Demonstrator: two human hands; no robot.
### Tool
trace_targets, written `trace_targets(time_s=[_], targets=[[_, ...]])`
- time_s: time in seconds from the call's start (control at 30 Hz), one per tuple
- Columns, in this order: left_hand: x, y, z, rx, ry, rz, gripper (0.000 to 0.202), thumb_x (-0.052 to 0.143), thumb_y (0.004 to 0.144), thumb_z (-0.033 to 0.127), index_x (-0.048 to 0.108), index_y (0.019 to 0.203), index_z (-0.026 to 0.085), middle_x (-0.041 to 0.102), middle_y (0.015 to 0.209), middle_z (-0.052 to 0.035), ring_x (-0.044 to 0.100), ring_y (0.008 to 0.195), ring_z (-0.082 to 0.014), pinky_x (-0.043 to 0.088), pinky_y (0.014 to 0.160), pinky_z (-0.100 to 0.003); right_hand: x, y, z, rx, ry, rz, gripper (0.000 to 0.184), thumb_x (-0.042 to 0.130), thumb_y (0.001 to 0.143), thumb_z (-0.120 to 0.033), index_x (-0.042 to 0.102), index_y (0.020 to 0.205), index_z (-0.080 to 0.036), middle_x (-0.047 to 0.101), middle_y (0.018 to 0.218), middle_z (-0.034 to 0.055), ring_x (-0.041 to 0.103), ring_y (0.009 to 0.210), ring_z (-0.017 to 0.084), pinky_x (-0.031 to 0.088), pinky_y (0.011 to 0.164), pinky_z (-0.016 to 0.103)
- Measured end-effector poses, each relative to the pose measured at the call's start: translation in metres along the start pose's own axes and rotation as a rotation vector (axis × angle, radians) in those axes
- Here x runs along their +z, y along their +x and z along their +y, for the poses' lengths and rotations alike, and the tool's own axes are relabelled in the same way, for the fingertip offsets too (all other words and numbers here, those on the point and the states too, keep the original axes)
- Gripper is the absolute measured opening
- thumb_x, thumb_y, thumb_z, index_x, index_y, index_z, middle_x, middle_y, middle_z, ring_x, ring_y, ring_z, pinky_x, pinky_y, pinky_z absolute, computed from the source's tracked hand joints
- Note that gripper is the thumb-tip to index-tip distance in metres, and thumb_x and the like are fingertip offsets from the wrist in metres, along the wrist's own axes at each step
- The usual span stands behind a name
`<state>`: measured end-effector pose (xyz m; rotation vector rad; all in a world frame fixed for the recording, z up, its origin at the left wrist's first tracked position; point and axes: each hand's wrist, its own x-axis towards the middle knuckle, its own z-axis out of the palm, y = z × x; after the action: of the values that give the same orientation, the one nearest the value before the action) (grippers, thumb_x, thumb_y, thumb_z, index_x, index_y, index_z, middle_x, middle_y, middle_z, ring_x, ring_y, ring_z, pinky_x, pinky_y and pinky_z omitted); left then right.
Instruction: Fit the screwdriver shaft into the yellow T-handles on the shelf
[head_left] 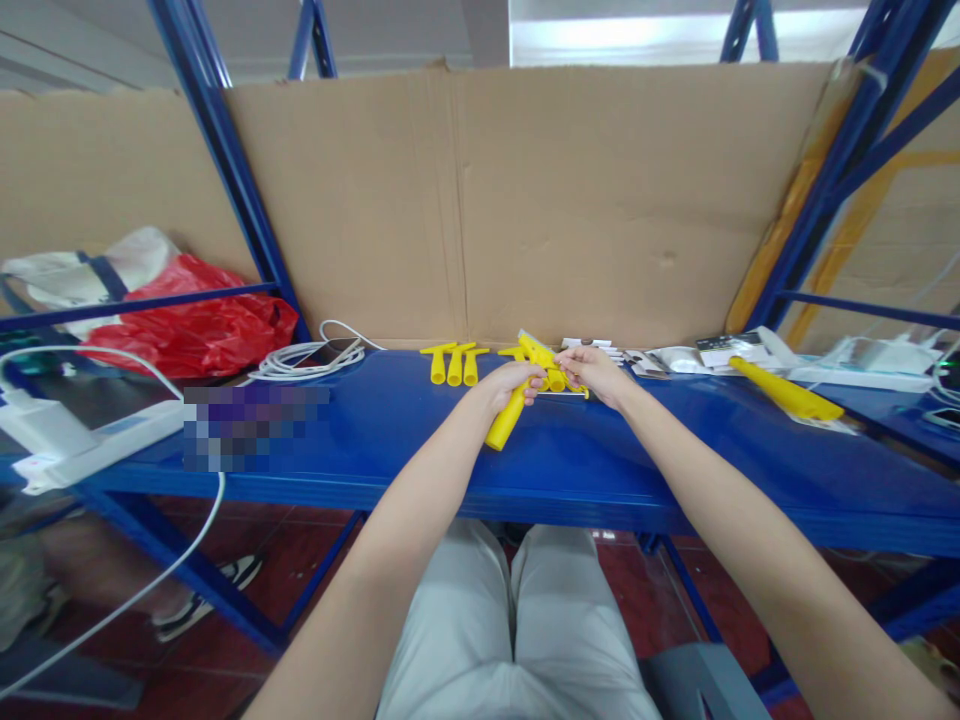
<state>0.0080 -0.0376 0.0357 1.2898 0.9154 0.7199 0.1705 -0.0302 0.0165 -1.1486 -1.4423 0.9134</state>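
Note:
My left hand (514,384) is wrapped round the handle of a yellow scraper (506,425), which is tilted with its handle towards me. Its wide head points away, with a pale strip along the far edge. The fingers of my right hand (589,370) are closed in a pinch at the right end of that head; any small part between them is hidden. Just behind my hands lie more yellow T-shaped scrapers (556,380), partly covered. To the left, three of the same yellow pieces (454,366) lie side by side, handles towards me.
On the blue table (360,430) are a coiled white cable (304,362), a power strip (127,440) and a red plastic bag (199,315) at left. A long yellow piece (787,390) lies at right by papers and packets (739,350). Cardboard (562,200) stands behind.

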Motion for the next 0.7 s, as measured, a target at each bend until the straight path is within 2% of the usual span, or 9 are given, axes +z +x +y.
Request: trace_targets(time_s=[0.13,0.43,0.6,0.7], targets=[[0.000,0.001,-0.001,-0.002,0.010,-0.014,0.026,0.041,0.088,0.002,0.041,0.069,0.020,0.036,0.043,0.0099,0.030,0.032,-0.0039,0.023,0.036,-0.015,0.000,0.001,0.002,-0.063,-0.108,0.017,0.013,0.050,0.077,-0.005,0.056,0.076,-0.016,0.046,0.054,-0.0068,0.038,0.046,0.006,0.031,0.048,0.019],[0.001,-0.001,-0.001,-0.009,0.016,-0.005,0.028,0.042,0.089,0.003,0.040,0.068,0.020,0.036,0.042,0.0098,0.030,0.031,-0.0039,0.023,0.035,-0.015,-0.006,0.014,0.015,-0.308,-0.394,0.051,0.008,0.052,0.077,-0.013,0.054,0.071,-0.019,0.059,0.070,0.0000,0.055,0.068,0.013,0.046,0.071,0.027],[-0.001,0.003,-0.003,-0.014,-0.012,-0.018,0.026,0.042,0.088,0.003,0.040,0.068,0.020,0.037,0.043,0.0091,0.031,0.032,-0.0043,0.024,0.035,-0.015,-0.005,0.016,0.021,-0.387,-0.527,0.083,0.008,0.051,0.079,-0.015,0.053,0.073,-0.020,0.062,0.075,0.0024,0.059,0.073,0.016,0.048,0.076,0.030],[-0.003,0.007,-0.004,-0.062,-0.060,-0.024,0.023,0.044,0.087,0.005,0.042,0.070,0.020,0.036,0.044,0.0094,0.030,0.033,-0.0046,0.025,0.035,-0.014,0.001,0.015,0.025,-0.422,-0.619,0.123,0.009,0.050,0.079,-0.012,0.053,0.075,-0.019,0.064,0.079,0.0046,0.059,0.075,0.016,0.049,0.076,0.030]])
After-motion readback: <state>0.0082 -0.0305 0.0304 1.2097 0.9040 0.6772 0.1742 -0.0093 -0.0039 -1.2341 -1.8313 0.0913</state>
